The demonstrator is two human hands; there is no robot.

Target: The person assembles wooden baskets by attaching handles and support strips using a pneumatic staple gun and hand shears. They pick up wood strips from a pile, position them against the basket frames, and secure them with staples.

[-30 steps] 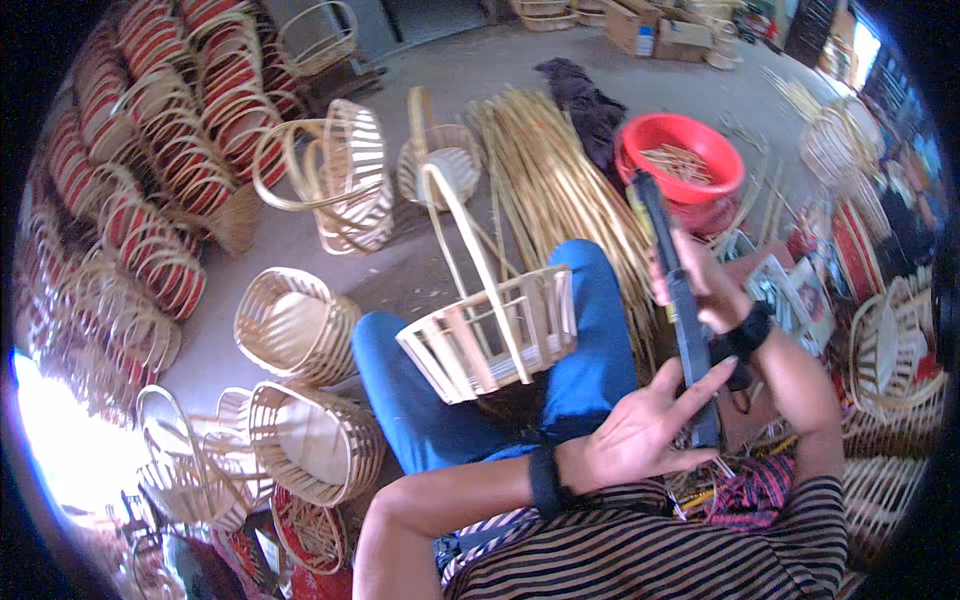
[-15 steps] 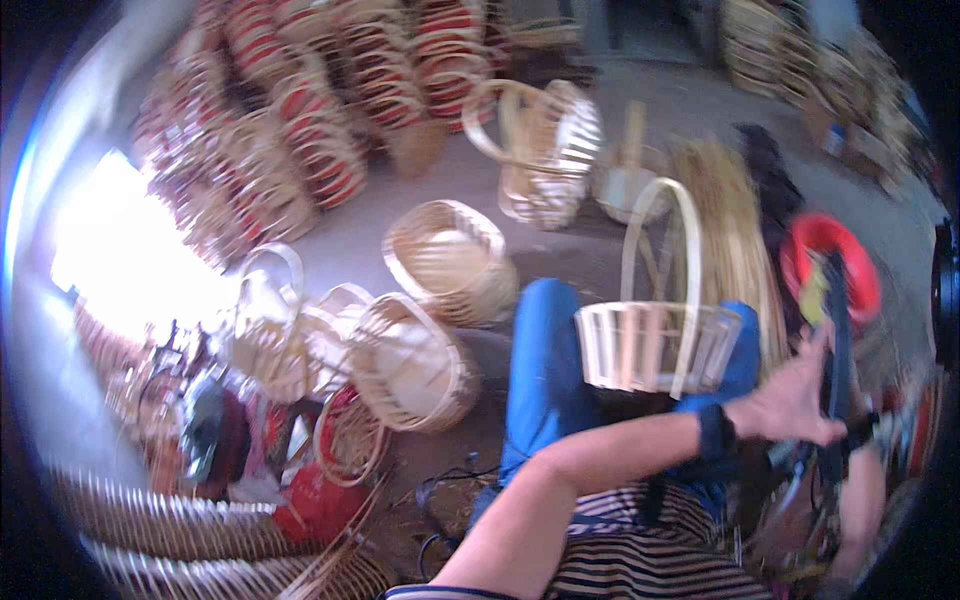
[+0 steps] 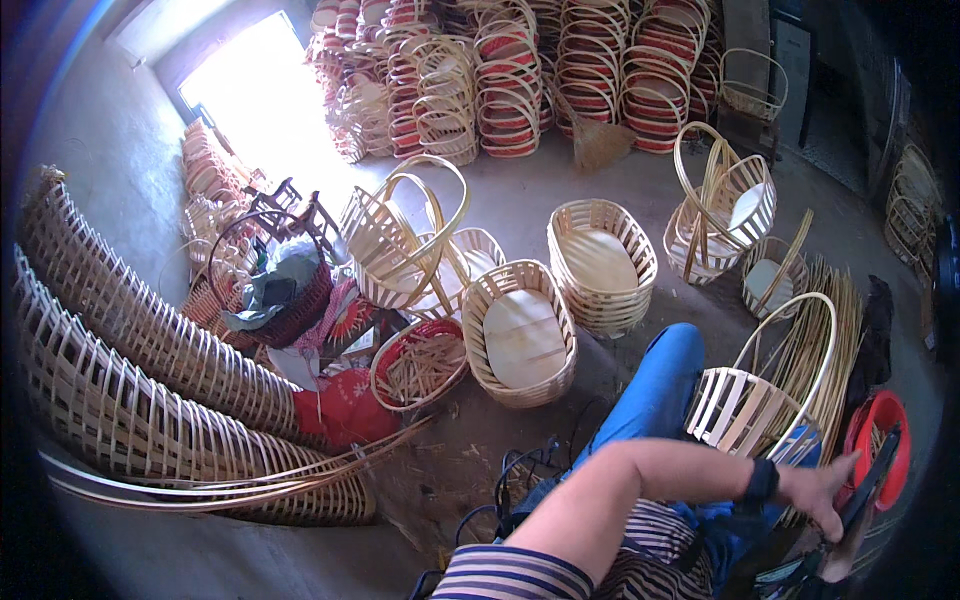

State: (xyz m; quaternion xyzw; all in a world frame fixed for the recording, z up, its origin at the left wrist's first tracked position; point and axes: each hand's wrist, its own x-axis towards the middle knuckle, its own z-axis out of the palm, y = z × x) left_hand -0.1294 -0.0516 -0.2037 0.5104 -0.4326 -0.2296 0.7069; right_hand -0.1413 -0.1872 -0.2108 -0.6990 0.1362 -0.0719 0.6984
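Observation:
My left hand (image 3: 815,490) reaches to the right with fingers spread, against or just beside a long dark tool (image 3: 872,475). My right hand is mostly hidden at the lower right edge, around that tool; its grip cannot be made out. A pale slatted basket (image 3: 732,405) with a tall looped handle rests between my blue-trousered knees (image 3: 650,390). A red plastic bowl (image 3: 895,410) holding small sticks stands beyond the tool, beside a bundle of long cane strips (image 3: 840,340).
Woven baskets (image 3: 525,335) stand in front and leftward, with tall red-trimmed stacks (image 3: 505,90) behind. A stick-filled basket (image 3: 420,365), long woven pieces (image 3: 170,420) and a red cloth (image 3: 350,410) lie left. Cables (image 3: 510,480) run by my leg. A broom (image 3: 600,140) leans on the stacks.
My view has swung leftward, bringing the bright window and long woven pieces into sight. My left hand stays spread beside the dark tool; my right hand is now mostly out of sight.

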